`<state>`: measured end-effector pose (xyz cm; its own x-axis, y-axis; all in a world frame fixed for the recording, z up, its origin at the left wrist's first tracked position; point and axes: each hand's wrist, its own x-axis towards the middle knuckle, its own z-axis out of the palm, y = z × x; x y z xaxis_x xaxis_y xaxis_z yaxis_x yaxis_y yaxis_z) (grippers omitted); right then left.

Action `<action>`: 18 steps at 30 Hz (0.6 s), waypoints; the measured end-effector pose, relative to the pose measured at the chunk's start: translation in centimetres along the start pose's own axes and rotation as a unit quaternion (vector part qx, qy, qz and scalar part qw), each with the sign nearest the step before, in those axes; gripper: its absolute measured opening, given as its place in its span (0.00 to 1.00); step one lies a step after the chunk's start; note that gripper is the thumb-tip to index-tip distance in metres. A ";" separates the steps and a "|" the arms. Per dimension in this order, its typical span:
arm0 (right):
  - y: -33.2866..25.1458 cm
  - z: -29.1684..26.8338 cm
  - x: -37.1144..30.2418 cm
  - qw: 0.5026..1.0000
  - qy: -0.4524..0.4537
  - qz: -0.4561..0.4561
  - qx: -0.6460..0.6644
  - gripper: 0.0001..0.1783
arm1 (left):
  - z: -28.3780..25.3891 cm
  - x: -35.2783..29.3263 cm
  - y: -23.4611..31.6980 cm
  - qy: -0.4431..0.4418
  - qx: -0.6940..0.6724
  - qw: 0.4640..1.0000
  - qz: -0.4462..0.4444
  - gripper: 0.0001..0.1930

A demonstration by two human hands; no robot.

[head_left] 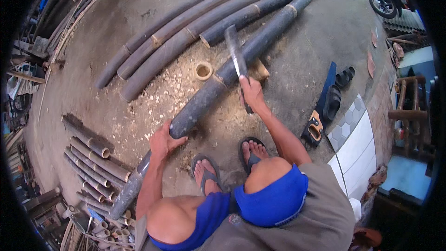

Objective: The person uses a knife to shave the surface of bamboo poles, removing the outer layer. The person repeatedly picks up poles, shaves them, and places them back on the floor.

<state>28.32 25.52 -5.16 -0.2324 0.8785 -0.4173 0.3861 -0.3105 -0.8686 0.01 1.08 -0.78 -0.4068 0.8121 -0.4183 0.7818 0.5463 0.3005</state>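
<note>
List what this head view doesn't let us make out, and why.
In the head view:
Machete blade detail: blurred, apparently by motion.
Its handle: mostly covered by the right hand.
Underside of the held bamboo pole: hidden by its upper side.
Rest of the motorcycle: cut off by dark rim.

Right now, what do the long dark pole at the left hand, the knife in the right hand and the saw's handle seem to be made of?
Pole: bamboo, smooth and darkened, judging by its ringed joint.
Knife: the blade is probably steel, dull grey with a bright glint; its handle is mostly hidden.
Saw's handle: orange-tan with dark parts, perhaps varnished wood, though plastic is possible.
</note>
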 end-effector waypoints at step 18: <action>3.6 1.6 -1.6 0.990 -0.012 -0.078 -0.118 0.28 | -0.5 -0.3 -0.5 -0.066 -0.044 0.996 -0.031 0.50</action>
<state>28.67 22.44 -8.05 -0.3260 0.8991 -0.2920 0.5406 -0.0760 -0.8378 -0.54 0.67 -0.39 -0.3834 0.7453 -0.5455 0.7104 0.6154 0.3415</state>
